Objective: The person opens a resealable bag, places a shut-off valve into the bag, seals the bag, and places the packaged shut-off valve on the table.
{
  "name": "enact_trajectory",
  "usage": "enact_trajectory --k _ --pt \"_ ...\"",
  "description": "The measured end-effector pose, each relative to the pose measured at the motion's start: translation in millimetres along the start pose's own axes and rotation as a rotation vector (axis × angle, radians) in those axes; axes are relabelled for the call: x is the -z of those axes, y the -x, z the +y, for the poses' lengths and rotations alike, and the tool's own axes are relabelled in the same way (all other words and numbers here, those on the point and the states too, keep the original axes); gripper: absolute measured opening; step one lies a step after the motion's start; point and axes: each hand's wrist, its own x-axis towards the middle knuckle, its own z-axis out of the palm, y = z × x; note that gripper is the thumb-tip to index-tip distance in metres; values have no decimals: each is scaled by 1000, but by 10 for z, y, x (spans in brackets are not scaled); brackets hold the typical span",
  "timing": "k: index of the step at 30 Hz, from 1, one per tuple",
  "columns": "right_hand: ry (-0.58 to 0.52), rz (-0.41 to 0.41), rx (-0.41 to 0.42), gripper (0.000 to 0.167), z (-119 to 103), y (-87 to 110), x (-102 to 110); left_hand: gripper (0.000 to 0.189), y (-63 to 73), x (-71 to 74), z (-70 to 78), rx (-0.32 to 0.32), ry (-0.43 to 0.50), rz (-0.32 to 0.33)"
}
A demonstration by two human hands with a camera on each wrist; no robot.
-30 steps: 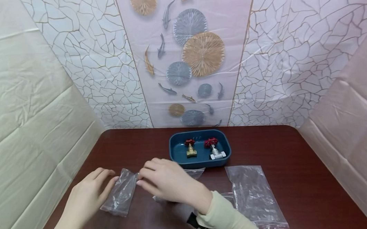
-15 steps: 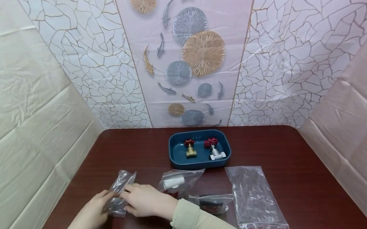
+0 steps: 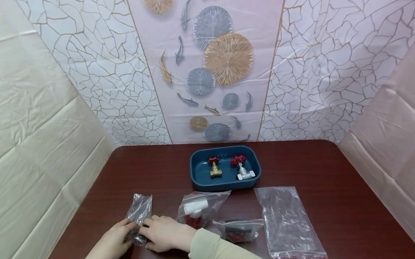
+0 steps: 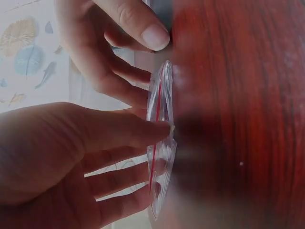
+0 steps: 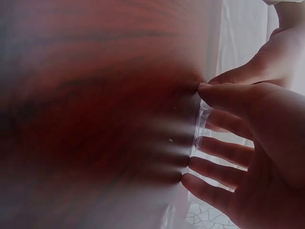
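A clear zip bag [image 3: 141, 207] with a red seal line lies on the table at the left. My left hand [image 3: 113, 242] is at its near end; in the left wrist view the thumb [image 4: 157, 132] lies across the mouth of the bag, other fingers showing behind the plastic, so the edge is pinched. From the other side my right hand [image 3: 165, 233] touches the bag, its fingers [image 5: 221, 171] extended and spread with tips down at the tabletop. The two thumbs are close together in the right wrist view. Part of the bag is hidden under the hands.
Right of the hands lie a bag with a white, red-handled valve [image 3: 195, 206] and another with dark and red parts [image 3: 239, 231]. A large flat bag [image 3: 290, 223] lies farther right. Behind stands a blue tray [image 3: 200, 184] with a brass valve [image 3: 215, 171] and a silver valve [image 3: 245, 173].
My right hand has moved left and nearer to the body, uncovering the bagged white valve. Both hands have come down to the bag's near end, which now lies lower and narrower.
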Motion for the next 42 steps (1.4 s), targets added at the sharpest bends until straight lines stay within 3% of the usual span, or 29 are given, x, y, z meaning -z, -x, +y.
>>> enact_trajectory --k 4,9,16,20,23,25,27,32,35,38,42 --pt "-17 12 -21 40 9 15 -13 26 -25 11 25 -3 20 -6" --pt "-68 82 -96 38 28 48 10 19 -112 100 88 -16 28 44" --pt "-337 294 -247 34 197 109 201 18 -368 482 366 -69 -6 174" --pt "-477 417 -260 25 293 167 391 18 -463 698 532 -159 -57 274" --pt "-499 488 -273 19 343 207 510 17 -530 779 599 -215 -62 310" --pt "-505 487 -288 16 361 222 550 15 -564 776 595 -202 -38 265" --pt "-498 438 -305 16 364 219 540 14 -574 720 528 -151 -9 176" --pt "-420 279 -313 18 308 137 402 17 -517 413 206 -24 13 -14" --pt "-321 217 -314 23 274 92 326 23 -519 255 109 35 55 -77" --pt "-277 154 -321 27 257 65 255 26 -542 186 101 78 99 -124" --pt "-239 106 -339 27 220 46 152 21 -543 150 104 50 113 -127"
